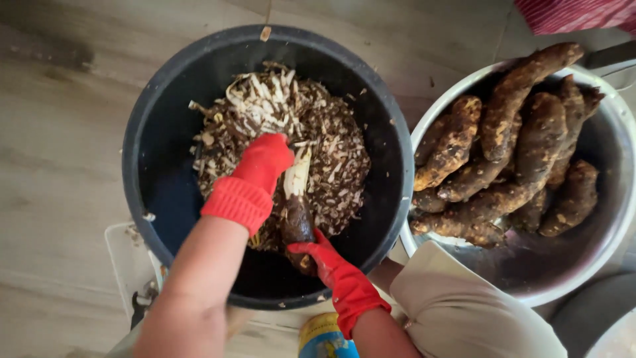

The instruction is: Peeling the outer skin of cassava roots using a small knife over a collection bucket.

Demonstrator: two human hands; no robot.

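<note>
Nearest us we saw a can (pixel 322 337) with a blue and yellow label at the bottom edge, its print too blurred to make out, just beside the right hand's wrist. The right hand (pixel 331 268), in a red glove, was closed around the dark lower end of a root (pixel 297 205), which stood tilted over a black bucket (pixel 152 159). The left hand (pixel 262 169), also in a red glove, was curled against the root's pale, peeled upper part; we could not tell what, if anything, its fingers gripped. Peelings (pixel 331 156) were heaped in the bucket beneath. Farther right, a metal bowl (pixel 613 199) held unpeeled brown roots (pixel 517 146). A red striped cloth (pixel 573 13) lay at the top corner.
</note>
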